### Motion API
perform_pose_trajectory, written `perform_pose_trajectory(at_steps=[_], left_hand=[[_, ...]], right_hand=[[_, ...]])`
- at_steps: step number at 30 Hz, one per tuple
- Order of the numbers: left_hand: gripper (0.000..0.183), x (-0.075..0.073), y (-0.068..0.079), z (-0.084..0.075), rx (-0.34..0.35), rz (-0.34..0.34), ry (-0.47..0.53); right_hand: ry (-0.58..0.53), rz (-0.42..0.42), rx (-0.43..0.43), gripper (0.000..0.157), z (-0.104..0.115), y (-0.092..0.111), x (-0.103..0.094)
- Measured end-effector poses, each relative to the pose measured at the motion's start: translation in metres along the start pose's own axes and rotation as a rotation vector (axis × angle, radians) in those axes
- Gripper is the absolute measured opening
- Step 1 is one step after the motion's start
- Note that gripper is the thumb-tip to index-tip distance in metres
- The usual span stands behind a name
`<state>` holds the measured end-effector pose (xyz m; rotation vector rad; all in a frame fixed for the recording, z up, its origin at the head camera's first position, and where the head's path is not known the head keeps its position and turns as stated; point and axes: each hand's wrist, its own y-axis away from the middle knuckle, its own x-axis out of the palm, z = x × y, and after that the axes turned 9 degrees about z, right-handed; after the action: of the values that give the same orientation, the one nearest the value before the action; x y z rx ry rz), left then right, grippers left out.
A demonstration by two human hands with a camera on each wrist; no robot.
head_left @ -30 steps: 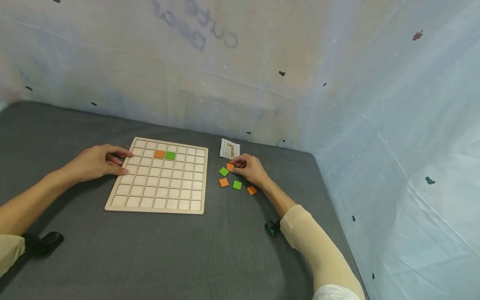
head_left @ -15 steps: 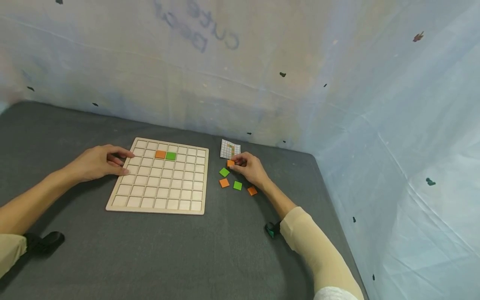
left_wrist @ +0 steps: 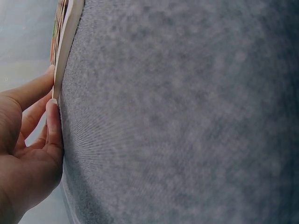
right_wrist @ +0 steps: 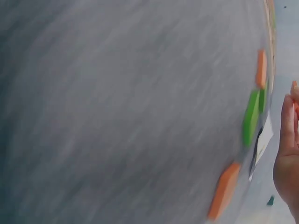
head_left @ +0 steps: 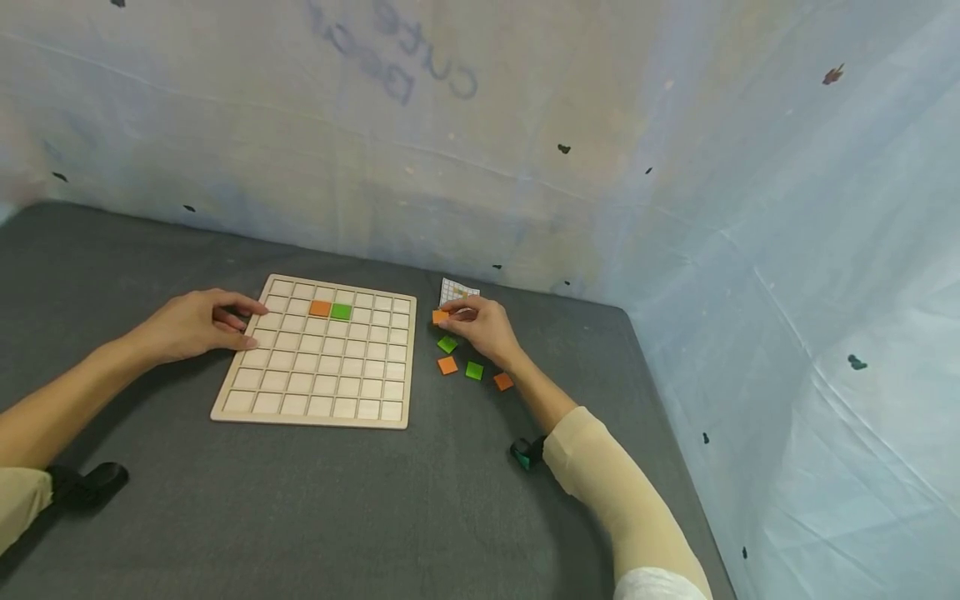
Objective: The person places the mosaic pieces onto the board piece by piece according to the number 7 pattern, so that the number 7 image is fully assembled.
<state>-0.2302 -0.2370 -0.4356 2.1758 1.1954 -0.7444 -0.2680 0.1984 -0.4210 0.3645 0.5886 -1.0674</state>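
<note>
My right hand [head_left: 483, 329] pinches an orange square tile [head_left: 440, 317] between thumb and fingertips, above the table and right of the wooden grid board [head_left: 315, 367]. In the right wrist view that hand [right_wrist: 287, 154] shows only partly at the edge. Fingertips and thumb of my left hand [head_left: 195, 325] rest apart along the board's left edge; the left wrist view shows them touching the board's rim [left_wrist: 69, 32]. Side by side in the board's upper cells lie an orange tile [head_left: 319, 308] and a green tile [head_left: 341, 312].
A small printed pattern card [head_left: 454, 289] lies behind the right hand, partly covered by it. Nearer lie loose tiles: green [head_left: 447, 344], orange [head_left: 447, 365], another green [head_left: 474, 371] and another orange [head_left: 503, 382]. A pale cloth wall [head_left: 360, 208] rises behind the table.
My right hand has raised the orange tile from beside the loose ones and moved left toward the board, now covering more of the card. The left hand and board have stayed put.
</note>
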Motion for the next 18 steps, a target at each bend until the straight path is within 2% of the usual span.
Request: perform_pose_trajectory(at_steps=[10, 18], left_hand=[[0.066, 0.001, 0.000, 0.001, 0.000, 0.005, 0.020], [0.064, 0.001, 0.001, -0.002, 0.004, -0.002, 0.019]], right_hand=[[-0.034, 0.022, -0.040, 0.027, 0.023, -0.018, 0.022], [0.005, 0.007, -0.066, 0.028, 0.036, -0.031, 0.041]])
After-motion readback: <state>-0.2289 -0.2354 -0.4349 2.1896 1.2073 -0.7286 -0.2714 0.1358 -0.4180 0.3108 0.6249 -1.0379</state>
